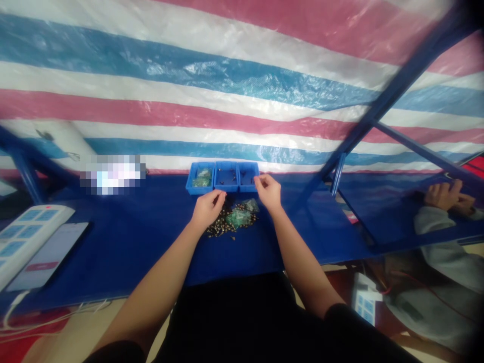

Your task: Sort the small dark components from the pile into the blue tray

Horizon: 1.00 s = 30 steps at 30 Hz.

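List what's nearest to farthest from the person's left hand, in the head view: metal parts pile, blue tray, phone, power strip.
1. Pile of small metal parts: right beside the left hand, toward its right.
2. Blue divided tray: just ahead of the hand; too close to call against the pile.
3. Smartphone: far left on the table.
4. White power strip: just beyond the phone, at the left edge.

Your head camera looks forward and down from above your torso (227,322), with your left hand (207,209) and your right hand (268,192) just below the middle of the frame, within close reach of the lens. Its wide view spans the blue-covered workbench (113,247) and fills the upper half with the striped tarpaulin (242,116) on the far side.
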Each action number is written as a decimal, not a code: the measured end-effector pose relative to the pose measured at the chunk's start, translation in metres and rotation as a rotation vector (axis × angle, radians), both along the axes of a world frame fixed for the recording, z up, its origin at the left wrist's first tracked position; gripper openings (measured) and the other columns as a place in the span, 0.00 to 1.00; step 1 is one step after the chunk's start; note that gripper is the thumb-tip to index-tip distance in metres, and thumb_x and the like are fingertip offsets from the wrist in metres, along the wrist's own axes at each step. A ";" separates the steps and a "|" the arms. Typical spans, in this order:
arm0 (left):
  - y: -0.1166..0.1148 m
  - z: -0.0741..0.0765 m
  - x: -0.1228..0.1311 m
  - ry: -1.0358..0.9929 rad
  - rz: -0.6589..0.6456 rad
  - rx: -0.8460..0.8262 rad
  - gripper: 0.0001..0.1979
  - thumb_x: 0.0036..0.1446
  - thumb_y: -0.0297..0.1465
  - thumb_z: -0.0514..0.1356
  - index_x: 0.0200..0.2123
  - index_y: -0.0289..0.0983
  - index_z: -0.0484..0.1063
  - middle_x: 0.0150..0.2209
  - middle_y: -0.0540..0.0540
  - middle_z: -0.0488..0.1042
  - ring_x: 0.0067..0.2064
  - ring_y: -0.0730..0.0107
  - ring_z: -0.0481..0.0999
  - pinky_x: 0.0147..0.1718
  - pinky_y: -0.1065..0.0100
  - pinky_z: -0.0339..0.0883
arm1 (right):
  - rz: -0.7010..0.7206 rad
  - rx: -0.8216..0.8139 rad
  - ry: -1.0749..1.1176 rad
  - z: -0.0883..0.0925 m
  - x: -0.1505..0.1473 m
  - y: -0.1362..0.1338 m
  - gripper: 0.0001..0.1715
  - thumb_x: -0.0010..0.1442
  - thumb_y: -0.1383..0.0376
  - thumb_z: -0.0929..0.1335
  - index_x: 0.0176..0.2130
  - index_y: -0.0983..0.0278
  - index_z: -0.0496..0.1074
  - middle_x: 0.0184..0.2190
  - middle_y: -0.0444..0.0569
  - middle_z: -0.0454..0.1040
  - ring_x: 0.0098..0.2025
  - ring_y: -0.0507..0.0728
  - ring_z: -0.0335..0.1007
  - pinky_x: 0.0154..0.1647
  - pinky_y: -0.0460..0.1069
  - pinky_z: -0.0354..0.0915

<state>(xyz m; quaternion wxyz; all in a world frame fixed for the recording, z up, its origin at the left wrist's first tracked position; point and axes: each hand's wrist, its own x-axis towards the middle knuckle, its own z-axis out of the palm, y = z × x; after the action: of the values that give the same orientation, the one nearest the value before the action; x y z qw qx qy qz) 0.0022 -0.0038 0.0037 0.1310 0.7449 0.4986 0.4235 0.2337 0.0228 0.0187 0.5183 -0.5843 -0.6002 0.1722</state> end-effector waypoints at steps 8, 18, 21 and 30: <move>0.001 0.001 0.000 -0.005 0.000 0.005 0.15 0.63 0.40 0.53 0.36 0.38 0.76 0.27 0.50 0.77 0.28 0.72 0.74 0.31 0.73 0.65 | 0.232 -0.292 -0.425 -0.015 0.022 0.012 0.14 0.52 0.53 0.72 0.36 0.58 0.80 0.27 0.46 0.78 0.28 0.56 0.72 0.30 0.48 0.63; 0.000 0.002 0.000 0.014 -0.005 0.026 0.16 0.63 0.40 0.52 0.36 0.39 0.76 0.28 0.50 0.77 0.28 0.71 0.74 0.31 0.72 0.65 | 0.265 -0.270 -0.575 -0.019 0.001 0.008 0.07 0.55 0.61 0.69 0.33 0.58 0.79 0.28 0.46 0.78 0.30 0.56 0.72 0.33 0.48 0.64; 0.000 0.003 0.000 0.007 -0.004 0.032 0.16 0.64 0.40 0.52 0.36 0.38 0.76 0.28 0.49 0.77 0.28 0.71 0.74 0.31 0.72 0.65 | 0.137 -0.119 -0.401 -0.014 -0.003 0.005 0.14 0.59 0.59 0.66 0.42 0.58 0.78 0.31 0.47 0.79 0.32 0.56 0.73 0.39 0.49 0.66; 0.002 -0.001 0.000 0.020 0.001 0.020 0.16 0.63 0.41 0.52 0.36 0.38 0.76 0.27 0.50 0.77 0.28 0.72 0.74 0.31 0.72 0.65 | 0.106 -0.081 -0.187 -0.012 0.006 0.008 0.17 0.60 0.57 0.64 0.40 0.62 0.77 0.30 0.46 0.78 0.30 0.54 0.73 0.39 0.49 0.67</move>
<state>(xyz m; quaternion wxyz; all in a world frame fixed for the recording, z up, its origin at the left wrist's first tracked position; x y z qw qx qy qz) 0.0025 -0.0017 0.0028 0.1182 0.7503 0.4959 0.4210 0.2397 0.0311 0.0066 0.4260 -0.5857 -0.6687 0.1681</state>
